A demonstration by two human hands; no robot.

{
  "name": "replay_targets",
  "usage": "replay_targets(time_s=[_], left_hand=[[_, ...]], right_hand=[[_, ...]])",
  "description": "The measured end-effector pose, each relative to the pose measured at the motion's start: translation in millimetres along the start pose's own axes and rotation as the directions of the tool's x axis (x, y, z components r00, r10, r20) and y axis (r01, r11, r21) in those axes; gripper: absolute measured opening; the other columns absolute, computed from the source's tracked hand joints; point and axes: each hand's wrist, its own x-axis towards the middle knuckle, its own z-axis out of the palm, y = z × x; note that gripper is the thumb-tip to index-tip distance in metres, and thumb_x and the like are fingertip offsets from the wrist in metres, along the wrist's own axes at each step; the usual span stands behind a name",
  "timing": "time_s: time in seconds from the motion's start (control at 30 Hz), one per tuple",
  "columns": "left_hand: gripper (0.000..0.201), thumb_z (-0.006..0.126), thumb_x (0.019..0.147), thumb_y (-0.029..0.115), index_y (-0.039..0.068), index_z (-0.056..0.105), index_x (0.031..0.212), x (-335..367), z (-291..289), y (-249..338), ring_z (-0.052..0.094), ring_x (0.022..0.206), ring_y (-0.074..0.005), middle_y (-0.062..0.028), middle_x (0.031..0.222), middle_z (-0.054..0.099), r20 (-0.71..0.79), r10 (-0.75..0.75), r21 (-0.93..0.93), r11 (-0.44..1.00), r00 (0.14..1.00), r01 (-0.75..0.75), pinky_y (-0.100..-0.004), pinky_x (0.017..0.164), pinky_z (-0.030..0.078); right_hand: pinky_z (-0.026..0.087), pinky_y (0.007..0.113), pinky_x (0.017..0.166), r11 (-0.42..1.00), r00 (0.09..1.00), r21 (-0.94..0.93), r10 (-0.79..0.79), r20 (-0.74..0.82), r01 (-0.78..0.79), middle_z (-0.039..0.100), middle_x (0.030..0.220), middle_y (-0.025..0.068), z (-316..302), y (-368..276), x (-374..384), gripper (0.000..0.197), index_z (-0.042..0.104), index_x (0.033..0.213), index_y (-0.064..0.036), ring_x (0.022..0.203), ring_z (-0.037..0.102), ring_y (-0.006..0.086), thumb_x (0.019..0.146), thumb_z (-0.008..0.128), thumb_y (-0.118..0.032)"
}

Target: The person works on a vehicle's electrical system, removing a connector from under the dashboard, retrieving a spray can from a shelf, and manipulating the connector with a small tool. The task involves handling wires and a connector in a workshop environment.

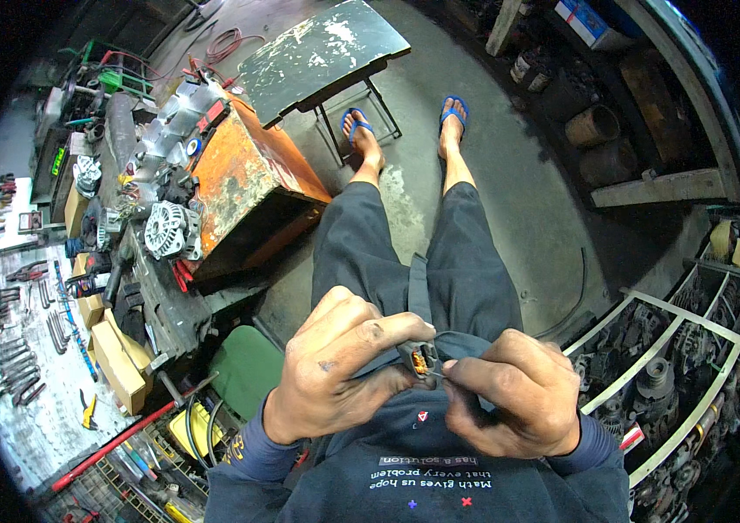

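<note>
In front of my chest, my left hand [339, 359] is closed, with a small dark, box-shaped part [419, 358] between thumb and forefinger. Orange and copper-coloured pieces show in its open face, and it looks like an electrical connector. My right hand [518, 392] pinches a thin, pale, pin-like piece [436, 374] whose tip points at the connector's lower edge. Whether the tip touches it or enters it I cannot tell. Both hands are held close together over my dark apron [422, 436], fingertips almost meeting.
A worn folding table [322, 57] stands beyond my feet. To the left are a rusty orange cabinet [252, 187], an alternator [169, 228] on a cluttered bench, and a tool board [30, 349]. Metal racks [675, 327] of dark parts stand at right, below shelving [662, 187].
</note>
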Motion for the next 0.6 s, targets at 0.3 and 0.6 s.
replay_targets(time_s=[0.3, 0.6], left_hand=[[0.048, 0.092, 0.061, 0.013, 0.009, 0.076, 0.106, 1.5, 4.4, 1.6, 0.057, 0.073, -0.0204, -0.0012, 0.080, 0.063, -0.056, 0.001, -0.013, 1.000, 0.998, -0.001, -0.0325, 0.070, 0.047], [0.045, 0.092, 0.057, 0.014, 0.011, 0.077, 0.100, 0.8, 7.3, -4.6, 0.064, 0.079, -0.0214, -0.0008, 0.080, 0.066, -0.104, 0.050, -0.013, 0.999, 0.993, -0.052, -0.0327, 0.071, 0.052]], right_hand=[[0.046, 0.035, 0.048, 0.991, 0.995, 0.089, 0.095, 0.038, -0.098, 0.056, 0.072, 0.0072, -5.3, 1.3, 2.3, 0.030, 0.072, 0.097, -0.0026, 0.056, 0.059, 0.0230, 0.069, 0.083, -0.004], [0.048, 0.036, 0.051, 0.945, 0.986, 0.285, 0.166, 0.007, -0.161, 0.059, 0.072, 0.0098, 2.7, 3.4, 2.0, 0.018, 0.071, 0.092, 0.0011, 0.059, 0.061, 0.0236, 0.076, 0.077, 0.002]])
